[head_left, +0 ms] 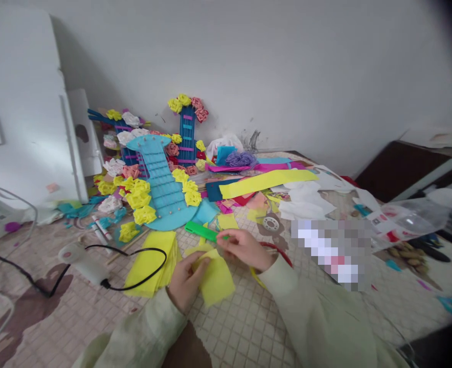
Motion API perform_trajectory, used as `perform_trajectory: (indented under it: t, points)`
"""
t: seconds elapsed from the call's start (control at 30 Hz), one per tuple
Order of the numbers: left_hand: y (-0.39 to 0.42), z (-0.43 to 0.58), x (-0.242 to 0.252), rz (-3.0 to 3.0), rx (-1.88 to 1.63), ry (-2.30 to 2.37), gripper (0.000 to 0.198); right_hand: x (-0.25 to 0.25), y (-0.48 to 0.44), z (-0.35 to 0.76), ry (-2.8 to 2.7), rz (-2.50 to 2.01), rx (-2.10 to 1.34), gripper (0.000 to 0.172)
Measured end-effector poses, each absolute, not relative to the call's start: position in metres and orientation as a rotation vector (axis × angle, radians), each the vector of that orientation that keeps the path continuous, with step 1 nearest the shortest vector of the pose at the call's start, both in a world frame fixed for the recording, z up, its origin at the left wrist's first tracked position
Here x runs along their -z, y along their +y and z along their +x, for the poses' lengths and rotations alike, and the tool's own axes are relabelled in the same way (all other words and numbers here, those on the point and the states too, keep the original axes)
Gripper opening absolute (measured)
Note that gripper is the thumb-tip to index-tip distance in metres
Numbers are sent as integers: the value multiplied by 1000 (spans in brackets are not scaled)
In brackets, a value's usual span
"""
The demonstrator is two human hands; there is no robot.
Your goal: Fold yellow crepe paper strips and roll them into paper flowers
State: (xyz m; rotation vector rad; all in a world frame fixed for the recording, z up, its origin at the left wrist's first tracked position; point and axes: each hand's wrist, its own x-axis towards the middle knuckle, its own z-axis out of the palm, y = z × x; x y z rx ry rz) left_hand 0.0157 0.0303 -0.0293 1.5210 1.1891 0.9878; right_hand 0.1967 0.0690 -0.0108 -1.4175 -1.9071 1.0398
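Observation:
My left hand (187, 281) is closed on a square sheet of thin yellow paper (219, 283), pinching its upper left edge. Just right of it, the fingers of my right hand (245, 249) are bent together. A slim green plastic tool (201, 231) reaches up to those fingertips; whether they grip it or pass in front of it, I cannot tell. A stack of yellow paper squares (149, 263) lies left of my left hand. Behind it stands a blue guitar-shaped board (164, 179) with strings and crumpled yellow paper flowers (138, 199).
A white glue gun (81, 263) with a looping black cord lies at the left, near white markers (102, 232). A tape roll (271, 222), a yellow paper strip (268, 182) and white paper scraps (306, 202) lie behind my right hand. A clear plastic bottle (410, 220) is at the right.

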Motion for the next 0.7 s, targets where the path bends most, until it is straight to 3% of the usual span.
perform_trajectory:
  t: [0.07, 0.27, 0.47, 0.7]
  points:
    - [31, 16, 31, 1547, -990, 1223, 22, 8, 84, 218, -1920, -1632, -662, 28]
    - [29, 17, 28, 1631, -1009, 1209, 23, 17, 116, 262, -1782, -1922, -197, 18]
    - [27, 16, 26, 1631, -1024, 1204, 26, 26, 119, 260, -1819, -1882, -19, 18]
    - [28, 16, 26, 1585, -1047, 1185, 24, 12, 109, 240, -1922, -1659, -44, 21]
